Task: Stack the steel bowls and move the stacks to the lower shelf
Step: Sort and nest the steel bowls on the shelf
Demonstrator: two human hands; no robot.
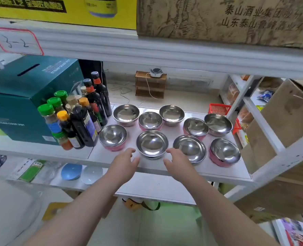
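Several steel bowls stand singly on the white middle shelf, some with pink outsides. The front middle bowl sits between my two hands. My left hand is just left of it with fingers spread, holding nothing. My right hand is just right of it, also spread and not touching it that I can tell. Other bowls include one at front left, one at front right and one at far right. The lower shelf shows below my forearms.
Sauce and spice bottles crowd the shelf left of the bowls, beside a teal box. Blue and white bowls lie on the lower shelf at left. A red basket and cardboard boxes stand at right.
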